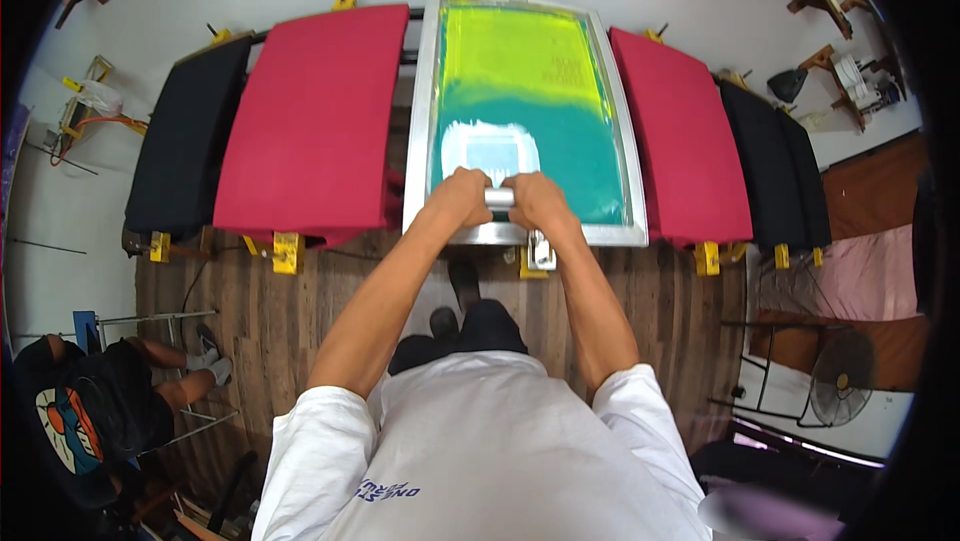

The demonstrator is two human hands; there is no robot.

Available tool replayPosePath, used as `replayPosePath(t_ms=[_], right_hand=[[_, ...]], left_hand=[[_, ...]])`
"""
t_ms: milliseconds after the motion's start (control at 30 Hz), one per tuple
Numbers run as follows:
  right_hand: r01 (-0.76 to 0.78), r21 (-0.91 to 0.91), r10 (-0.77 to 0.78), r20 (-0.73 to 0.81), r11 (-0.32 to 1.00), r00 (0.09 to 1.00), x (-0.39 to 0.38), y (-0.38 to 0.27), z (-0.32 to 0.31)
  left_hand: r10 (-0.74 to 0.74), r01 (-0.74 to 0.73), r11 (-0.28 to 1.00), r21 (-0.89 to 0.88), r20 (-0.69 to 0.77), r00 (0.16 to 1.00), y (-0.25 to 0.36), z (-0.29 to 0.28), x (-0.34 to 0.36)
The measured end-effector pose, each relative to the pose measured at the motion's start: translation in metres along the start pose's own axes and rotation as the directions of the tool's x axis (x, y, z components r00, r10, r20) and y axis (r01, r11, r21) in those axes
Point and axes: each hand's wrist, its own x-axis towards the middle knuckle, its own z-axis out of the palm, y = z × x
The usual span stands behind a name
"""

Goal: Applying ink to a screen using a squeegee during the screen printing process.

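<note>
Both my hands grip a squeegee (499, 198), its pale bar showing between my fists at the near end of a printing screen. My left hand (460, 199) is closed around its left part, and my right hand (540, 203) around its right. The screen's silver metal frame (626, 141) encloses a teal mesh (575, 166) with a yellow-green far part (510, 41). White ink (456, 144) spreads on the mesh just beyond my hands, around a pale rectangular design. The squeegee's lower edge is hidden.
Red fabric-covered boards stand left (310, 121) and right (680, 131) of the screen, with black ones (190, 136) farther out. Yellow brackets (287, 253) jut from their near ends. A person (125, 391) sits at lower left; a fan (842, 378) stands at right.
</note>
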Motion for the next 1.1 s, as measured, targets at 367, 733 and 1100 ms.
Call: replayPosePath(t_ms=[367,733,1100], right_hand=[[-0.079,-0.260,-0.034,-0.403,0.962,0.915,0.032,-0.010,0.027],[0.104,-0.328,-0.204,-0.288,0.939,0.936,0.011,-0.019,0.036],[0.240,0.068,-0.195,-0.396,0.968,0.897,0.020,0.019,0.058]], left_hand=[[0.171,-0.187,0.982,-0.027,-0.289,0.942,-0.014,0.002,0.021],[-0.003,0.016,0.998,0.056,-0.224,0.975,-0.021,0.024,-0.021],[0.154,-0.116,0.979,0.166,-0.245,0.957,-0.003,0.020,-0.004]])
